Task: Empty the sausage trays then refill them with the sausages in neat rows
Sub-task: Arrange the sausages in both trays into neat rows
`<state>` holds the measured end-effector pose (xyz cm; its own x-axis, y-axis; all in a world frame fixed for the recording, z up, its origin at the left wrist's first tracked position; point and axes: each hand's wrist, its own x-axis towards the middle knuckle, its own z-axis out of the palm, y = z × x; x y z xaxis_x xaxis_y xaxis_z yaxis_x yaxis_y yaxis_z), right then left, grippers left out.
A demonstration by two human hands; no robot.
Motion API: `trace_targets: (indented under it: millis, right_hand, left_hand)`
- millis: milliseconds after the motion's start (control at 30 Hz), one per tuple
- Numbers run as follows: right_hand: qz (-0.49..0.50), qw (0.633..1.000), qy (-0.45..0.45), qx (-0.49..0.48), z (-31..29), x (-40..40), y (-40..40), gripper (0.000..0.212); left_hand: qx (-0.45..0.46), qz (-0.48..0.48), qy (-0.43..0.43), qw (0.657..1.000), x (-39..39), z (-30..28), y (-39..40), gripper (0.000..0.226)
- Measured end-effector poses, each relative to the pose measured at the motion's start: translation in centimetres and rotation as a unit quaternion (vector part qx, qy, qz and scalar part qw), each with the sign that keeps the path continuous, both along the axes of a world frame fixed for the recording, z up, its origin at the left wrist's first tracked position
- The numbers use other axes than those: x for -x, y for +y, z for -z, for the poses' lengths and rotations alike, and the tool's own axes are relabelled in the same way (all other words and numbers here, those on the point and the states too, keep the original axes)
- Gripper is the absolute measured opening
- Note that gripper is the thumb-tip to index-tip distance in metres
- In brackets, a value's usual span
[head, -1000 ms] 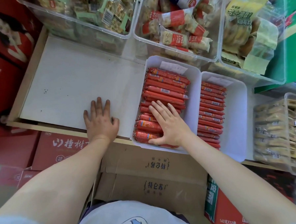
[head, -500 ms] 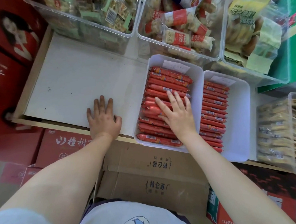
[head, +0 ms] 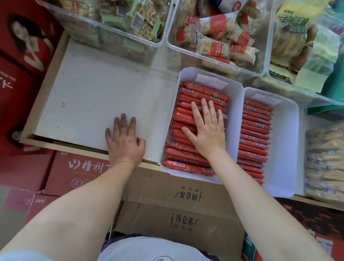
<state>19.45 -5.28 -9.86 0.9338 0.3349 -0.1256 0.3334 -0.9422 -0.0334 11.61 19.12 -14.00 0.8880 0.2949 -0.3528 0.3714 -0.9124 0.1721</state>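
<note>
The right hand (head: 208, 131) lies flat, fingers straight and slightly spread, on the red sausages (head: 190, 149) stacked in the left white tray (head: 237, 111). The left hand (head: 125, 141) rests flat on the white shelf (head: 89, 98), fingers apparently together. The second tray (head: 287, 144) sits just beside.

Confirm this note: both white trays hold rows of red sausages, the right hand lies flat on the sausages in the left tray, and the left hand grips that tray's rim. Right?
Not quite. The head view shows the left hand resting flat on the bare white shelf, apart from the left tray, not gripping its rim. The rest holds: the right hand lies flat on the sausages, and the right tray is filled too.
</note>
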Motion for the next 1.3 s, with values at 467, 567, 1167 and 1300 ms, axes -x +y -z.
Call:
trace_targets:
  millis: [467,567,1167,1300]
  right_hand:
    - [-0.069,0.996,-0.064,-0.003,-0.2,3.6,-1.0,0.052]
    - [-0.076,0.987,-0.141,-0.021,-0.1,4.2,-1.1,0.044]
    - [-0.051,0.998,0.042,0.020,-0.8,2.1,-0.3,0.101]
    - [-0.029,0.998,0.060,0.016,-0.3,1.9,0.4,0.096]
  left_hand:
    - [0.000,0.001,-0.004,1.000,0.1,0.0,0.0,0.070]
    - [0.001,0.000,-0.001,1.000,0.1,-0.1,0.0,0.070]
    - [0.002,0.001,-0.004,1.000,0.1,0.0,0.0,0.070]
    - [-0.002,0.003,0.001,1.000,0.0,0.0,-0.1,0.070]
